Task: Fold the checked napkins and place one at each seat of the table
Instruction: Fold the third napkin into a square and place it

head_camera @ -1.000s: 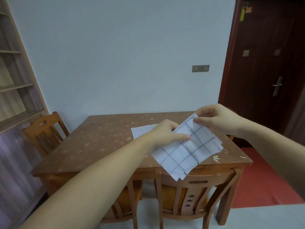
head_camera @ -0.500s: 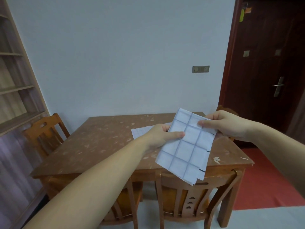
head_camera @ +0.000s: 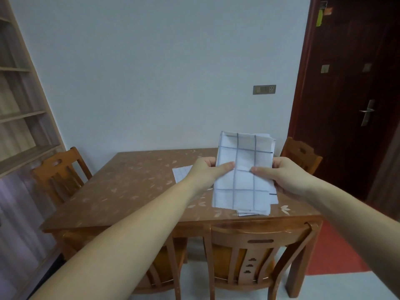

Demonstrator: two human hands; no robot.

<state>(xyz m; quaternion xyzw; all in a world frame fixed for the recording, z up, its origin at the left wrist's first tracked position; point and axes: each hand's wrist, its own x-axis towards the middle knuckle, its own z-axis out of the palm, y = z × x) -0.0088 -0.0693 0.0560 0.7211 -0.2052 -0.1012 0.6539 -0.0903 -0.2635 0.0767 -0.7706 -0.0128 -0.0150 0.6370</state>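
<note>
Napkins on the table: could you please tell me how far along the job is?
Done: one flat napkin lies on the table. In hand: left hand and right hand hold a folded napkin above it. Left: setting it down; none lies by the left chair.

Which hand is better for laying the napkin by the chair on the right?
Probably the right hand: it pinches the checked napkin on the edge nearer the right-side chair. The left hand grips the other edge and would have to reach across.
</note>
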